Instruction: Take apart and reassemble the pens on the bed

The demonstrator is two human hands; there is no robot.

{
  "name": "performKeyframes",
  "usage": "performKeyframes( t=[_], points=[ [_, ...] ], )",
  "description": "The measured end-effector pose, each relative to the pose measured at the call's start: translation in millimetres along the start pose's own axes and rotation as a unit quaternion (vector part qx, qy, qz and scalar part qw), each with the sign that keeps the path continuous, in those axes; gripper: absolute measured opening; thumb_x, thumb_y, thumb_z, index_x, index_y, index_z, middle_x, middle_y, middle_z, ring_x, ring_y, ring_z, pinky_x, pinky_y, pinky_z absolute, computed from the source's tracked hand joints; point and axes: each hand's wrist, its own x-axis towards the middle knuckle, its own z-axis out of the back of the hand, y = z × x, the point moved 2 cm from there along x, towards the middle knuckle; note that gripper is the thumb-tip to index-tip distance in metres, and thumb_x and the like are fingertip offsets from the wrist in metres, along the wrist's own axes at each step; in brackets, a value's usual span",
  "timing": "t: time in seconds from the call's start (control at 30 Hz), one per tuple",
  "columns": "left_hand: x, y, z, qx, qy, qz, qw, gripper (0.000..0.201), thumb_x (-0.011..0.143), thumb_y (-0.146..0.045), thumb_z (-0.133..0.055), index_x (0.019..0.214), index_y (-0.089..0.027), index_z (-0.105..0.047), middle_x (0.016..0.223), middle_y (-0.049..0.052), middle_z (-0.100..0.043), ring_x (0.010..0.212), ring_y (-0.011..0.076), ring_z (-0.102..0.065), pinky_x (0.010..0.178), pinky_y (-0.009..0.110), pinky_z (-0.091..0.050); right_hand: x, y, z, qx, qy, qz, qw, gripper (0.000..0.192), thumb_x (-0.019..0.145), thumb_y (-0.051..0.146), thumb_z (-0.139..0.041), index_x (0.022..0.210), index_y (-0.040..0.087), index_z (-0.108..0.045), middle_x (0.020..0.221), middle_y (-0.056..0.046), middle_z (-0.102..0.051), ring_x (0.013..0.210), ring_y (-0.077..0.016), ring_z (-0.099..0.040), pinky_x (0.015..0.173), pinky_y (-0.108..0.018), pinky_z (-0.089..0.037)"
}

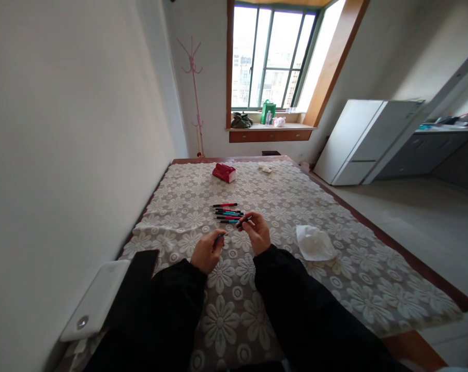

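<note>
My left hand point(207, 252) is closed in a pinch on a dark pen piece point(220, 236), whose thin pale end points toward my right hand. My right hand point(258, 235) pinches another dark pen piece point(241, 223), tilted, with its lower end toward the left. A small gap separates the two pieces, and both are held above the tablecloth. Just beyond my hands lies a group of several pens point(226, 212) in black, red and blue, side by side and pointing left to right. My fingers hide parts of both held pieces.
A flowered cloth point(220, 323) covers the table. A crumpled white plastic bag point(315, 244) lies to the right, and a red tissue packet point(224, 173) farther back. Near the wall at left are a white power bank point(96, 299) and a dark flat object point(135, 279).
</note>
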Motion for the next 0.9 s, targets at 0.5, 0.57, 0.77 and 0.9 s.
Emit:
performKeyframes(
  t=[0.5,0.57,0.77,0.9],
  points=[
    [0.5,0.8,0.9,-0.005,-0.002,0.010,1.000,0.024,0.092,-0.029,-0.043,0.107,-0.019,-0.060,0.076,0.001,-0.065,0.059,0.0116,-0.056,0.055,0.021,-0.039,-0.9,4.3,-3.0,-0.004,-0.001,-0.006,1.000,0.026,0.076,0.028,-0.070,0.095,0.021,-0.053,0.083,0.000,-0.061,0.072,-0.0161,-0.064,0.062,-0.031,-0.053],
    [0.4,0.4,0.9,-0.004,0.001,0.010,1.000,0.025,0.092,-0.029,-0.043,0.107,-0.019,-0.060,0.076,0.002,-0.065,0.059,0.0115,-0.056,0.055,0.021,-0.039,-1.3,4.5,-3.5,-0.005,0.005,-0.005,1.000,0.025,0.077,0.027,-0.069,0.095,0.021,-0.053,0.084,0.000,-0.061,0.072,-0.0159,-0.064,0.063,-0.031,-0.053],
    [0.4,1.8,0.7,-0.011,-0.005,0.013,1.000,0.024,0.092,-0.028,-0.043,0.107,-0.019,-0.060,0.076,0.001,-0.065,0.060,0.0118,-0.056,0.055,0.021,-0.039,-3.3,4.2,-3.9,-0.017,0.025,0.012,0.999,0.022,0.079,0.025,-0.067,0.096,0.021,-0.054,0.085,-0.001,-0.061,0.073,-0.0150,-0.063,0.065,-0.031,-0.053],
    [0.6,1.9,1.2,-0.007,-0.004,0.010,1.000,0.024,0.092,-0.028,-0.043,0.107,-0.019,-0.060,0.077,0.002,-0.065,0.060,0.0118,-0.056,0.055,0.021,-0.038,-5.4,4.8,-4.9,-0.060,0.032,0.033,0.997,0.020,0.081,0.025,-0.065,0.097,0.021,-0.053,0.086,-0.001,-0.061,0.074,-0.0148,-0.063,0.066,-0.030,-0.052]
  ],
)
